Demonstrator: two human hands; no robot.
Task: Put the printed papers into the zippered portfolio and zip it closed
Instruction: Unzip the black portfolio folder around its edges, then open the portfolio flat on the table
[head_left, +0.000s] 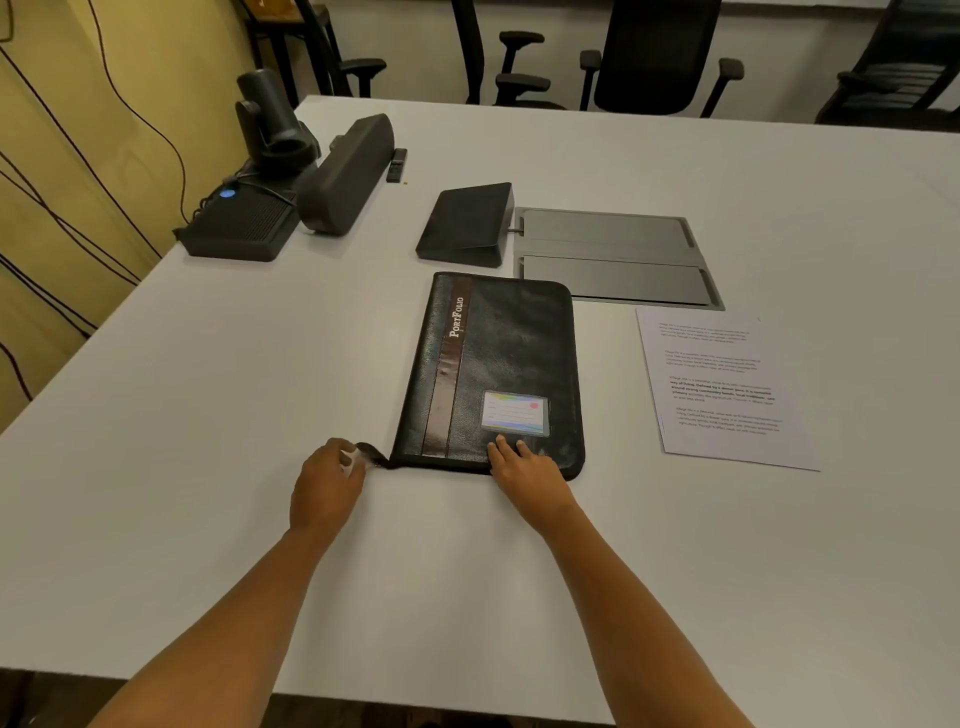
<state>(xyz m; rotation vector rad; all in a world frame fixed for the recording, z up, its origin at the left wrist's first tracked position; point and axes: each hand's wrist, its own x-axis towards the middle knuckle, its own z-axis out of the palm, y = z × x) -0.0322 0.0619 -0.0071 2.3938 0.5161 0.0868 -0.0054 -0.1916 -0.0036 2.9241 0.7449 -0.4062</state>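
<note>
Your left hand (328, 480) pinches zipper pull tab (371, 454) of closed black leather portfolio (493, 374); your right hand (524, 465) presses its near edge, fingers straight. White printed papers (722, 389) lie just beside.

This is an office meeting room. A big white counter (208, 364) has black office chairs (657, 57) at its far side. On it sit a camera (270, 114), a long speaker (348, 176) and a small screen (465, 223).

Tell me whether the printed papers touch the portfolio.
Apart: the head view shows a strip of bare table between the printed papers and the portfolio.
</note>
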